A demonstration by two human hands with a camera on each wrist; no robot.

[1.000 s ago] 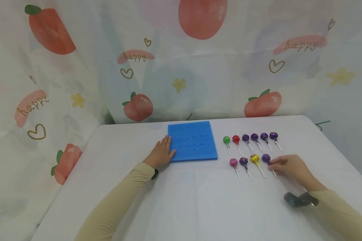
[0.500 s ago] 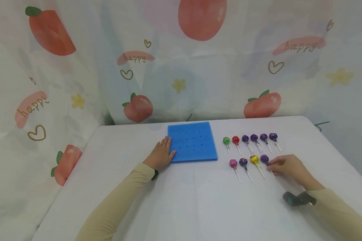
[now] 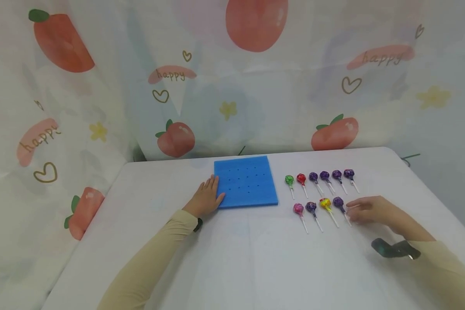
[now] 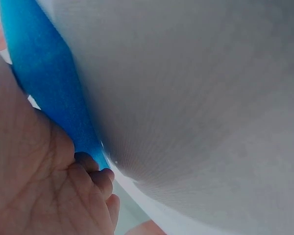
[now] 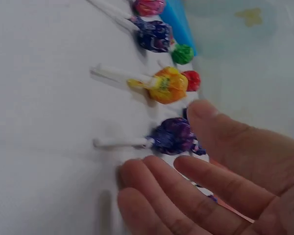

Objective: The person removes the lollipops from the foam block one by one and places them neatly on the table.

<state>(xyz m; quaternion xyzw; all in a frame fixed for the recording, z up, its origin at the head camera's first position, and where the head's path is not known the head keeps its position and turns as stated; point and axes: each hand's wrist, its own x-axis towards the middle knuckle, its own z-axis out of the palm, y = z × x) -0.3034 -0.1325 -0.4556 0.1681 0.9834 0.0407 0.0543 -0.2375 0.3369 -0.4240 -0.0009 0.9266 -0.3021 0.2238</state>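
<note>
My left hand [image 3: 206,199] lies flat with its fingers along the left edge of a blue foam board [image 3: 248,183] dotted with small holes; the left wrist view shows the palm beside the blue edge. On the right, my right hand [image 3: 373,212] is just beside a purple-wrapped lollipop [image 3: 338,202] at the end of the front row. In the right wrist view the thumb and fingers stand apart, with that lollipop lying on the table beyond the fingertips. To its left lie a yellow lollipop [image 3: 326,204], a dark purple one [image 3: 311,207] and a pink one [image 3: 299,209].
A back row has a green lollipop [image 3: 289,180], a red one [image 3: 301,179] and several purple ones [image 3: 325,175]. All lie on the white table [image 3: 224,258]. A printed curtain [image 3: 279,99] hangs behind it. Dark straps [image 3: 395,249] sit at the wrists.
My right hand has let go of the purple lollipop and drawn slightly right. That lollipop shifted a little left, in line with the front row. My left hand stays put.
</note>
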